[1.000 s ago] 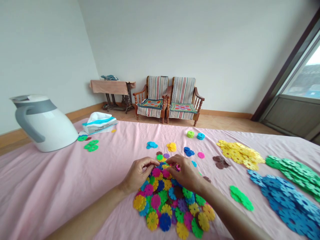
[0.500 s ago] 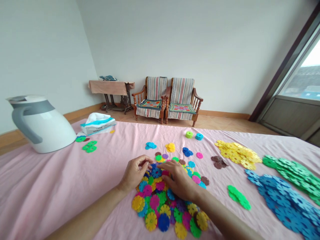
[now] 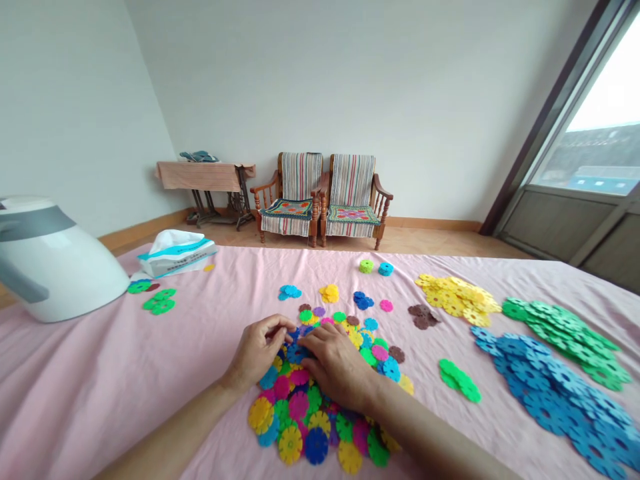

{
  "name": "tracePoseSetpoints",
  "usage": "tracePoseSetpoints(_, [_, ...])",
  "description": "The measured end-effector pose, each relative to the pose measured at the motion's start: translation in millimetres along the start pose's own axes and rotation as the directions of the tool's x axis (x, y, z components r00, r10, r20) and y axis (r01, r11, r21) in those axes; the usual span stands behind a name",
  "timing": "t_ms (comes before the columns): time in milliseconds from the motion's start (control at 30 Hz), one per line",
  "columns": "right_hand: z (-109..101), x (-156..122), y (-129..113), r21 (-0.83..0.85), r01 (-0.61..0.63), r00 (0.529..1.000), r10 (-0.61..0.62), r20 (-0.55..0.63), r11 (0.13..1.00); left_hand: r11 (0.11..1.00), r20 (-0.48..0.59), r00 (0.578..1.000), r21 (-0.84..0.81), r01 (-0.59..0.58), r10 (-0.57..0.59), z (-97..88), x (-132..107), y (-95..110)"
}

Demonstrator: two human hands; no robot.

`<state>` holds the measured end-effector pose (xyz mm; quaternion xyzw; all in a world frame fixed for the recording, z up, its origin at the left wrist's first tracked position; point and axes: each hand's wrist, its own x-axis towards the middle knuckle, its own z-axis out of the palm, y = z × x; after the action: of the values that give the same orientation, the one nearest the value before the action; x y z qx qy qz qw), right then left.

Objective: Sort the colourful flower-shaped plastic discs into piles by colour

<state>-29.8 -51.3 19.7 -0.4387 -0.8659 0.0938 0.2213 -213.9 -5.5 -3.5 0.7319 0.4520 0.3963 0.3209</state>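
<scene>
A mixed heap of flat plastic flower-shaped discs (image 3: 320, 413) in many colours lies on the pink cloth (image 3: 125, 373) in front of me. My left hand (image 3: 257, 352) rests on the heap's far left edge, fingers curled and pinched near a blue disc (image 3: 296, 351). My right hand (image 3: 336, 363) lies on top of the heap, fingers bent and pressed down on discs right beside the left fingertips. Whether either hand grips a disc is hidden.
Sorted piles lie to the right: yellow (image 3: 457, 299), green (image 3: 565, 332), blue (image 3: 545, 387), a small green group (image 3: 459, 380), brown discs (image 3: 421, 315). A white kettle (image 3: 45, 263) and a tissue pack (image 3: 175, 252) stand at the left. Two chairs (image 3: 320, 200) are behind.
Both hands have slid nearer to me and slightly left over the heap. The right hand has flattened onto the discs. The view has swung right, so everything sits further left.
</scene>
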Motion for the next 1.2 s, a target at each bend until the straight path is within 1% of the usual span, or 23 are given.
tracePoseSetpoints(100, [0.6, -0.6, -0.5, 0.005, 0.064, 0.998, -0.064, 0.007, 0.998, 1.0, -0.005, 1.0, 0.005, -0.01, 0.01, 0.2, 0.7, 0.5])
tracePoseSetpoints(200, [1.9, -0.1, -0.1, -0.042, 0.083, 0.997, -0.082, 0.011, 0.996, 1.0, 0.004, 1.0, 0.01, -0.003, 0.003, 0.4, 0.9, 1.8])
tracePoseSetpoints(300, [6.2, 1.4, 1.7, -0.093, 0.08, 0.997, -0.08, -0.005, 0.993, 1.0, 0.01, 1.0, 0.021, 0.008, -0.008, 0.6, 0.8, 2.4])
tracePoseSetpoints(433, [11.2, 2.9, 4.3, -0.077, 0.052, 0.996, -0.058, -0.075, 0.996, 1.0, 0.015, 1.0, 0.014, 0.014, -0.014, 0.6, 0.4, 2.2])
tracePoseSetpoints(567, [3.3, 0.8, 4.7, -0.087, -0.001, 0.988, -0.012, -0.152, 0.996, 1.0, 0.016, 1.0, 0.002, 0.015, -0.015, 0.8, -0.4, 2.1])
tracePoseSetpoints(633, [-7.4, -3.5, 6.7, -0.118, -0.024, 0.984, 0.003, -0.177, 0.993, 1.0, 0.011, 1.0, 0.006, 0.012, -0.012, 1.2, -0.6, 1.5])
tracePoseSetpoints(700, [-23.2, -11.5, 13.3, -0.165, -0.075, 0.98, 0.041, -0.196, 0.983, 1.0, 0.006, 1.0, 0.011, 0.007, -0.007, 1.6, -0.6, 0.4])
tracePoseSetpoints(800, [-56.0, -32.0, 35.2, -0.253, -0.216, 0.96, 0.157, -0.232, 0.943, 1.0, 0.001, 1.0, 0.02, 0.0, 0.0, 2.2, -0.1, -0.7])
tracePoseSetpoints(867, [-80.9, -50.7, 56.6, -0.289, -0.352, 0.922, 0.277, -0.27, 0.89, 1.0, -0.003, 1.0, 0.023, -0.004, 0.004, 2.5, 0.1, -0.7])
tracePoseSetpoints(900, [-93.0, -60.7, 68.2, -0.311, -0.433, 0.891, 0.348, -0.293, 0.846, 1.0, -0.005, 1.0, 0.023, -0.007, 0.007, 2.6, 0.2, -0.5])
tracePoseSetpoints(933, [-104.1, -70.6, 79.6, -0.343, -0.497, 0.864, 0.418, -0.279, 0.797, 1.0, -0.007, 1.0, 0.021, -0.01, 0.01, 2.6, 0.1, -0.3])
tracePoseSetpoints(1000, [-121.7, -87.9, 99.8, -0.45, -0.552, 0.829, 0.518, -0.211, 0.702, 1.0, -0.009, 1.0, 0.02, -0.016, 0.016, 2.6, -0.1, 0.0])
tracePoseSetpoints(1033, [-127.7, -94.1, 107.3, -0.513, -0.58, 0.802, 0.556, -0.22, 0.633, 1.0, -0.009, 1.0, 0.022, -0.017, 0.018, 2.6, -0.2, 0.1])
tracePoseSetpoints(1100, [-133.7, -99.7, 115.0, -0.587, -0.595, 0.782, 0.563, -0.267, 0.549, 1.0, -0.007, 1.0, 0.024, -0.018, 0.018, 2.6, -0.3, 0.4])
tracePoseSetpoints(1133, [-133.7, -98.8, 114.6, -0.59, -0.598, 0.785, 0.544, -0.297, 0.542, 1.0, -0.006, 1.0, 0.024, -0.017, 0.017, 2.5, -0.4, 0.6])
tracePoseSetpoints(1167, [-132.0, -95.6, 111.4, -0.571, -0.593, 0.797, 0.516, -0.314, 0.568, 1.0, -0.007, 1.0, 0.023, -0.014, 0.015, 2.5, -0.4, 0.7])
tracePoseSetpoints(1200, [-128.7, -90.5, 105.5, -0.534, -0.577, 0.814, 0.489, -0.314, 0.618, 1.0, -0.008, 1.0, 0.02, -0.012, 0.012, 2.5, -0.5, 0.8])
